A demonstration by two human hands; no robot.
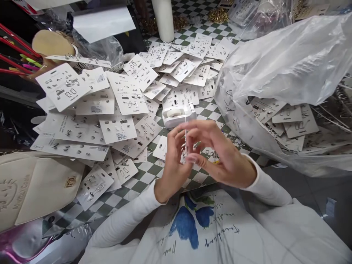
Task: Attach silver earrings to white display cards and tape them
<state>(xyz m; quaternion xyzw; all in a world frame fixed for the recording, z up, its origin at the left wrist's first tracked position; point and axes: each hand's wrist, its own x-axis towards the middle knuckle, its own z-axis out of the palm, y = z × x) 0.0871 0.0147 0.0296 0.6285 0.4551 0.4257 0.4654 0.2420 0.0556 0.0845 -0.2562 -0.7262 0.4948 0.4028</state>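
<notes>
Between my two hands a thin white earring card (186,141) stands nearly edge-on to me, so most of its face is hidden. My left hand (176,165) grips it from the left side, fingers curled behind it. From the right, my right hand (220,156) has its thumb and fingers pressed at the card. Just beyond my fingertips sits a white tape dispenser (176,119) with a roll in it. Under and beside my hands lie another white card (160,148) and small loose metal jewelry pieces (214,154), partly covered.
Heaped earring cards (128,93) cover the left and back of the checkered table (148,172). A large clear plastic bag (275,62) with more cards stands at right. A cream handbag (52,183) lies at left, and a white cylinder (163,20) stands behind.
</notes>
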